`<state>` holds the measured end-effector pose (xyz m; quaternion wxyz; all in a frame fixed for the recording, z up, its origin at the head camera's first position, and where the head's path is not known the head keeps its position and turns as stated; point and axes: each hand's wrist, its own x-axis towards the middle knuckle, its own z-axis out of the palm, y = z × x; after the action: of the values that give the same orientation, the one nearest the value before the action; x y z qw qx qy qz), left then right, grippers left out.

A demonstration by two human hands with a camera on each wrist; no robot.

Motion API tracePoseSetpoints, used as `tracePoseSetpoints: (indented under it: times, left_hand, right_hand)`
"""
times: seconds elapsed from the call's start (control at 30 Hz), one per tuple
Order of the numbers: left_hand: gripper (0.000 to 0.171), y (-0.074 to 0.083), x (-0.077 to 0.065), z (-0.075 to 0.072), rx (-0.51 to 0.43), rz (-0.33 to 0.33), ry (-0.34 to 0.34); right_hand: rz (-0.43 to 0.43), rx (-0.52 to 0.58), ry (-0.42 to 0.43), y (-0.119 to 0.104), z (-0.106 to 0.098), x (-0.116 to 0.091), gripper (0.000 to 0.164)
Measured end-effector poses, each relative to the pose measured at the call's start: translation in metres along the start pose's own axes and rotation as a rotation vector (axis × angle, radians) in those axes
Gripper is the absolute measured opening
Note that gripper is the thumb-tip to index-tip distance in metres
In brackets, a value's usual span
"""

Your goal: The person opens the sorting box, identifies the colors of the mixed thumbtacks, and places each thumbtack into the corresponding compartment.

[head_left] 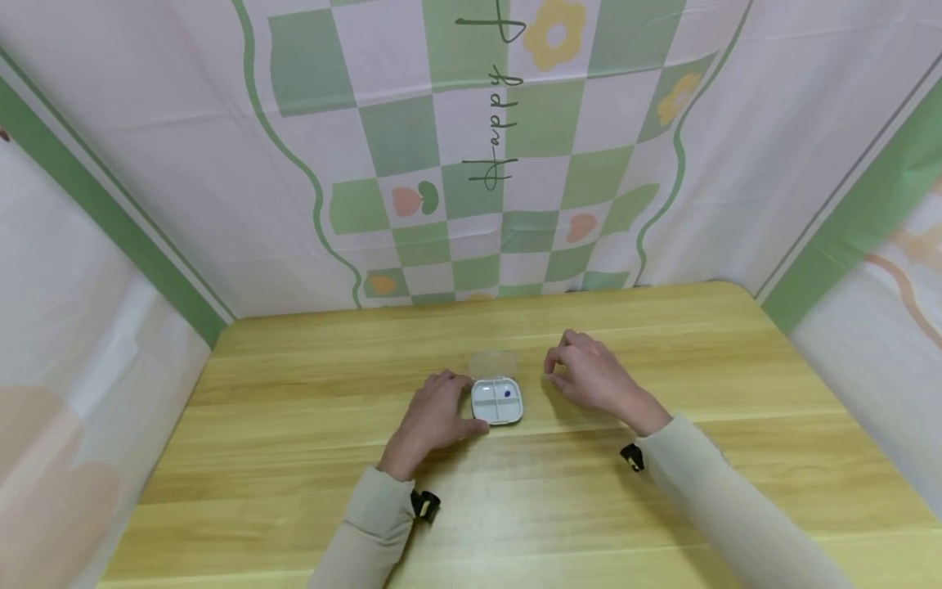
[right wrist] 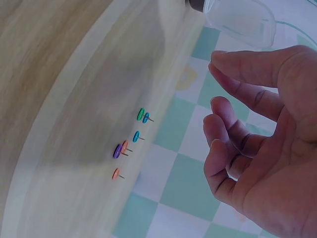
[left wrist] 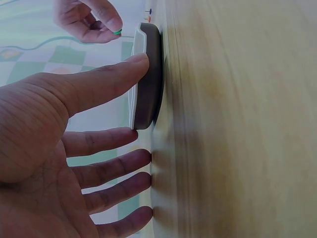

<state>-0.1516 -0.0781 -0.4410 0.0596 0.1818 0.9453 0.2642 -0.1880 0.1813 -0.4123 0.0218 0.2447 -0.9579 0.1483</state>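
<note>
A small white pill box (head_left: 496, 402) with a dark underside lies on the table, its clear lid (head_left: 494, 364) swung up at the back. One purple-blue thumbtack (head_left: 507, 393) sits in its back right compartment. My left hand (head_left: 436, 413) holds the box from its left side, thumb (left wrist: 136, 62) at the near edge and index finger at the far edge. Right of the box, my right hand (head_left: 589, 375) is raised over the table. Its thumb and index finger pinch a green thumbtack (left wrist: 118, 32), while the other fingers curl loosely.
On the wooden table (head_left: 294, 458) several loose thumbtacks lie below my right hand in the right wrist view, among them a green one (right wrist: 140, 114), a purple one (right wrist: 117, 151) and an orange one (right wrist: 116, 173). A checkered cloth (head_left: 471, 123) hangs behind the table.
</note>
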Motion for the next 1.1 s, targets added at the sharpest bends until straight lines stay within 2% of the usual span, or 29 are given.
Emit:
tracePoseSetpoints:
  times: [0.6, 1.1]
  left_hand:
    - [0.070, 0.000, -0.001, -0.001, -0.004, -0.005, 0.000]
    - [0.069, 0.001, -0.001, -0.001, -0.008, 0.003, 0.000]
  right_hand:
    - [-0.003, 0.061, 0.001, -0.015, 0.006, 0.000, 0.008]
    - [-0.048, 0.096, 0.013, -0.028, 0.012, 0.002, 0.009]
